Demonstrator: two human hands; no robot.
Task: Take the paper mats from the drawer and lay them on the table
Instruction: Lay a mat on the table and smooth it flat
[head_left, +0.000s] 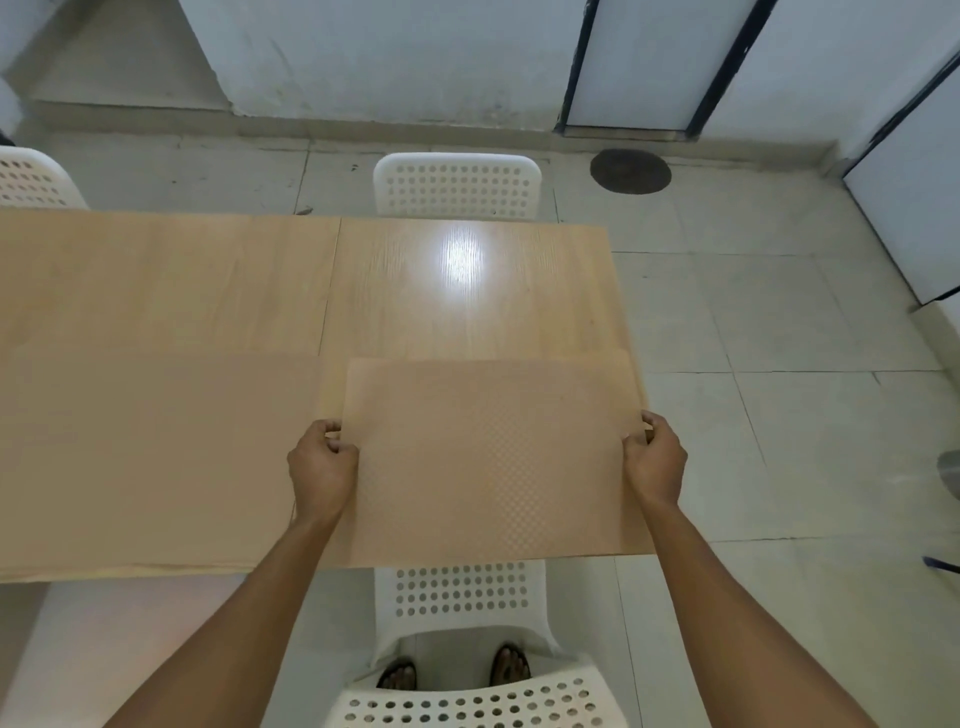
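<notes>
A tan paper mat (483, 457) with a faint checked texture lies flat at the near right corner of the light wooden table (441, 291). My left hand (322, 462) pinches the mat's left edge. My right hand (655, 460) pinches its right edge. A second, larger tan mat (150, 457) lies flat on the near left part of the table, just left of my left hand. No drawer is in view.
A white perforated chair (457, 184) stands at the table's far side and another (462, 597) at the near side below my arms, with my feet under it. A third chair (28, 179) is at the far left. Tiled floor lies to the right.
</notes>
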